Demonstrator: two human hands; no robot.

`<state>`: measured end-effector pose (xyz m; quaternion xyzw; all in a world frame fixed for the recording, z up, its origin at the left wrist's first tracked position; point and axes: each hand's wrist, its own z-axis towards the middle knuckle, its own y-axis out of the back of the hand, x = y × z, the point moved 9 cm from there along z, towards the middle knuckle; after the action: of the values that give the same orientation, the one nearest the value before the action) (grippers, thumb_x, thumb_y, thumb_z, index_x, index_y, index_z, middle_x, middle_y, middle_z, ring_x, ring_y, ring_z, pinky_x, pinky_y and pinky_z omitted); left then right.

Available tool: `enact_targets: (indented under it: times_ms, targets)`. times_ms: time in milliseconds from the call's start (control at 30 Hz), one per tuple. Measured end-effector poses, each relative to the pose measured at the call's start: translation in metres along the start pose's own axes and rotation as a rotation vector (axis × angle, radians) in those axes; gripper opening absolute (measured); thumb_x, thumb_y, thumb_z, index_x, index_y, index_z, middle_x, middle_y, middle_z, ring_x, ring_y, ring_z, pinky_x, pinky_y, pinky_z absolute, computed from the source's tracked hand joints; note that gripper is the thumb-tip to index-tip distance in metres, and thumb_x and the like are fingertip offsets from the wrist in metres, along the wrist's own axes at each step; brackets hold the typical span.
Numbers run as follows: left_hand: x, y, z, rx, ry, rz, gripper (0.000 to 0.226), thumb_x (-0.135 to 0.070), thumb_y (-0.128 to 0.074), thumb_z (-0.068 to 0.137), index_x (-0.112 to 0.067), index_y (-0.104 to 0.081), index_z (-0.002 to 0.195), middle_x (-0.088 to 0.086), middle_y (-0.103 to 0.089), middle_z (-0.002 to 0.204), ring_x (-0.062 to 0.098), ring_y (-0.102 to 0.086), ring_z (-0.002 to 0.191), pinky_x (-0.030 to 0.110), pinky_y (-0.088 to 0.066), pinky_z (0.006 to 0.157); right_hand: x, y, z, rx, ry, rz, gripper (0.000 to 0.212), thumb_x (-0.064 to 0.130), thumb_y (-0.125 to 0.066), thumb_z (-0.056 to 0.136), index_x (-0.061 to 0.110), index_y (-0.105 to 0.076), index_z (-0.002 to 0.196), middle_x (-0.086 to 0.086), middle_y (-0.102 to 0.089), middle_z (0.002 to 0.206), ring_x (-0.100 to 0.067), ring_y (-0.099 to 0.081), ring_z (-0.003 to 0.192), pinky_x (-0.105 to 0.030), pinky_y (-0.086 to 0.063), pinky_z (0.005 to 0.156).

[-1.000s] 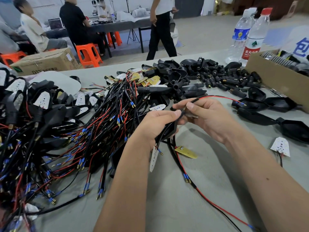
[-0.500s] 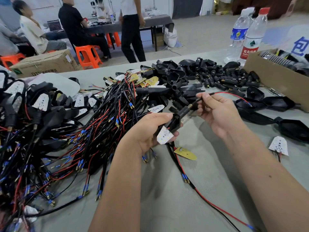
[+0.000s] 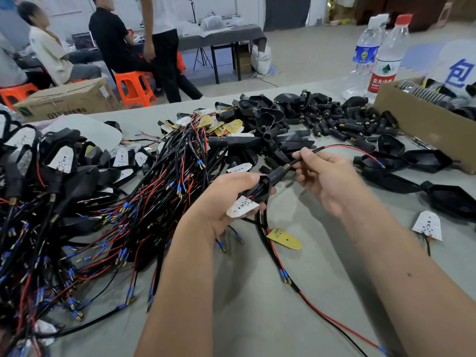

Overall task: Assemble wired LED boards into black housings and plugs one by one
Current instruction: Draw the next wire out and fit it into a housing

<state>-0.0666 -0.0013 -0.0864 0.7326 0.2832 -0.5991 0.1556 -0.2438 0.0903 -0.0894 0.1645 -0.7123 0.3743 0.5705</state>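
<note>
Both hands' fingers [image 3: 305,153] pinch wire [image 3: 345,148], housing [image 3: 265,185].

Both forearms are showing bare from the lower frame edge up to the wrists, with no sleeve reaching into view. The left hand [image 3: 226,199] and the right hand [image 3: 324,181] are wearing no gloves. A small dark spot is sitting on the right forearm [image 3: 401,274].

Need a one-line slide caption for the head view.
Left hand grips black housing with LED board; right hand pinches its wire.
</note>
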Motion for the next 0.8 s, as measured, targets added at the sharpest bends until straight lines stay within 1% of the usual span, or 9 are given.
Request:
enact_targets:
  times_ms: [100,167,267,367,433,500,600,733,800]
  targets:
    - [-0.005,-0.005,0.000,0.006,-0.055,0.023,0.031,-0.012,-0.043,0.108,-0.001,-0.070,0.120,0.024,-0.074,0.112,0.018,-0.066,0.058,0.020,-0.050,0.049,-0.006,-0.009,-0.002,0.067,-0.038,-0.019,0.005,0.009,-0.072,0.092,0.005,-0.075,0.090,-0.002,-0.070,0.074,-0.011,-0.060,0.067,-0.021,-0.052,0.059]
    - [-0.005,-0.006,0.000,0.004,-0.051,0.009,0.034,-0.014,-0.040,0.110,0.001,-0.068,0.122,0.028,-0.072,0.112,0.018,-0.066,0.057,0.021,-0.050,0.048,-0.008,-0.011,-0.003,0.074,-0.055,-0.021,0.003,0.005,-0.073,0.091,0.004,-0.075,0.089,-0.004,-0.071,0.075,-0.011,-0.061,0.067,-0.020,-0.052,0.057]
    - [-0.002,-0.007,-0.001,-0.008,0.002,-0.105,0.037,-0.017,-0.038,0.111,0.003,-0.065,0.127,0.027,-0.072,0.114,0.019,-0.071,0.063,0.025,-0.055,0.053,-0.005,-0.008,-0.003,0.030,-0.029,0.004,0.006,0.003,-0.072,0.091,0.004,-0.075,0.086,-0.007,-0.072,0.077,-0.011,-0.061,0.063,-0.019,-0.053,0.056]
    - [0.004,-0.005,-0.001,-0.036,0.092,-0.218,0.028,-0.022,-0.051,0.106,-0.002,-0.064,0.121,0.027,-0.070,0.121,0.025,-0.071,0.065,0.027,-0.056,0.060,-0.001,0.004,-0.001,-0.090,0.002,0.071,0.008,0.002,-0.071,0.093,0.003,-0.072,0.085,-0.006,-0.070,0.072,-0.009,-0.060,0.057,-0.018,-0.053,0.056]
    - [0.005,-0.002,-0.002,-0.027,0.101,-0.223,0.025,-0.019,-0.059,0.102,0.002,-0.065,0.114,0.028,-0.072,0.109,0.024,-0.072,0.062,0.022,-0.058,0.055,0.001,0.016,0.000,-0.182,0.020,0.101,0.010,0.002,-0.071,0.094,0.003,-0.071,0.084,-0.002,-0.068,0.067,-0.008,-0.060,0.055,-0.017,-0.053,0.056]
    - [0.003,0.005,-0.003,-0.051,0.076,-0.171,0.017,-0.010,-0.065,0.097,0.004,-0.067,0.105,0.023,-0.075,0.092,0.019,-0.072,0.061,0.018,-0.057,0.053,0.002,0.024,0.001,-0.233,0.040,0.115,0.010,0.003,-0.070,0.095,0.003,-0.071,0.085,0.000,-0.066,0.065,-0.007,-0.059,0.054,-0.017,-0.053,0.056]
    - [0.000,0.020,-0.003,-0.186,0.021,-0.073,0.008,0.002,-0.073,0.090,0.003,-0.067,0.094,0.010,-0.072,0.068,0.015,-0.070,0.056,0.015,-0.053,0.051,0.004,0.025,0.001,-0.241,0.065,0.102,0.005,0.004,-0.069,0.096,0.002,-0.070,0.091,-0.002,-0.063,0.069,-0.007,-0.058,0.055,-0.018,-0.052,0.056]
    - [-0.006,0.030,-0.004,-0.278,-0.070,-0.022,0.012,0.004,-0.079,0.084,0.002,-0.067,0.088,0.010,-0.067,0.067,0.015,-0.067,0.054,0.014,-0.051,0.049,0.003,0.016,-0.001,-0.153,0.026,0.084,0.011,0.012,-0.066,0.099,0.005,-0.070,0.092,0.000,-0.065,0.065,-0.010,-0.058,0.057,-0.021,-0.051,0.054]
    - [-0.008,0.032,-0.004,-0.287,-0.098,-0.033,0.011,0.003,-0.078,0.085,0.000,-0.068,0.086,0.008,-0.067,0.066,0.013,-0.067,0.054,0.014,-0.049,0.049,0.002,0.008,-0.003,-0.072,-0.015,0.072,0.012,0.017,-0.066,0.100,0.008,-0.070,0.093,-0.001,-0.069,0.071,-0.010,-0.060,0.057,-0.020,-0.046,0.050]
